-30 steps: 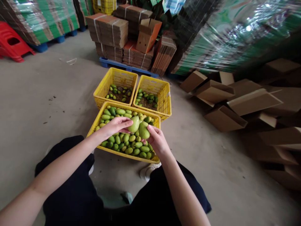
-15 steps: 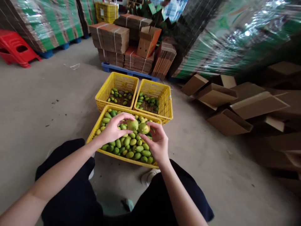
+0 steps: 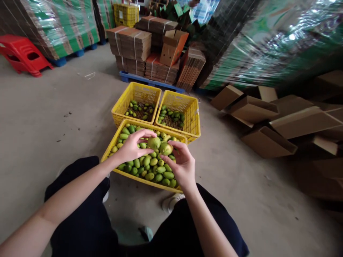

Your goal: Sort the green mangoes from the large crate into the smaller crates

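Over the front yellow crate, full of green and yellowish fruits, my two hands are raised close together. My left hand holds a round green fruit between thumb and fingers. My right hand pinches another green fruit with a brownish patch on top, just right of the first. Behind the front crate stand a back left yellow crate and a back right yellow crate, each with several green fruits on the bottom.
Bundled flat cardboard rests on a blue pallet behind the crates. Open cardboard boxes lie at the right. A red stool stands at the far left, near wrapped green stacks. My knees flank the front crate.
The view has shifted slightly, so the scene sits a little further right. Both hands keep their fruits, and the fruit in my right hand looks slightly turned.
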Tool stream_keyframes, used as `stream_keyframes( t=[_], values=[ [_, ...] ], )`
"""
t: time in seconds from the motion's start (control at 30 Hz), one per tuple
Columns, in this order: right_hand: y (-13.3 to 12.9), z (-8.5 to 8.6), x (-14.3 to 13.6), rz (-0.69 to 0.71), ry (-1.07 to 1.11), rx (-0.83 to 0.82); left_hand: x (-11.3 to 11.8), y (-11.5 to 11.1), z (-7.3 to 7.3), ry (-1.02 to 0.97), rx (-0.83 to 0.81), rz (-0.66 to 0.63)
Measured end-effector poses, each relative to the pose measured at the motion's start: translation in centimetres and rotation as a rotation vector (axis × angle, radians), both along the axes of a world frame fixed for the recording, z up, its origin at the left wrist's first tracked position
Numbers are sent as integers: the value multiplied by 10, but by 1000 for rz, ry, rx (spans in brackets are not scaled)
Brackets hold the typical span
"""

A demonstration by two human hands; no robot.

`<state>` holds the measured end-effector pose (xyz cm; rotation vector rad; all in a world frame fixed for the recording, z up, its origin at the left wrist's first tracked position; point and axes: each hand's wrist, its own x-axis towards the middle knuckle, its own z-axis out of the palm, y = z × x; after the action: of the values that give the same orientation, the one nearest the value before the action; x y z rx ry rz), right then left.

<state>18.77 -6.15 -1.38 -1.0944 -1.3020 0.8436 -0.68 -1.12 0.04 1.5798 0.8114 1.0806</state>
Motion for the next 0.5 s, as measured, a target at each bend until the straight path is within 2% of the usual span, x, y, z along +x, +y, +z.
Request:
stream_keyframes(
  t=[0.07, 0.13, 0.23, 0.3, 0.4, 0.5],
  values=[
    [-3, 4, -1, -1, 36, -70, 1, -1, 3, -1, -108, 9],
    [-6, 9, -4, 28, 96, -204, 2, -1, 3, -25, -299, -9],
    [-9, 11, -8, 108, 227, -395, 4, 1, -4, -89, -639, -143],
    [-9, 9, -11, 138, 320, -469, 5, 2, -11, -139, -788, -228],
    [-8, 7, -13, 151, 429, -550, 7, 2, -19, -208, -874, -251],
    [-6, 7, -12, 149, 494, -573, 8, 1, -20, -235, -890, -213]
  ],
)
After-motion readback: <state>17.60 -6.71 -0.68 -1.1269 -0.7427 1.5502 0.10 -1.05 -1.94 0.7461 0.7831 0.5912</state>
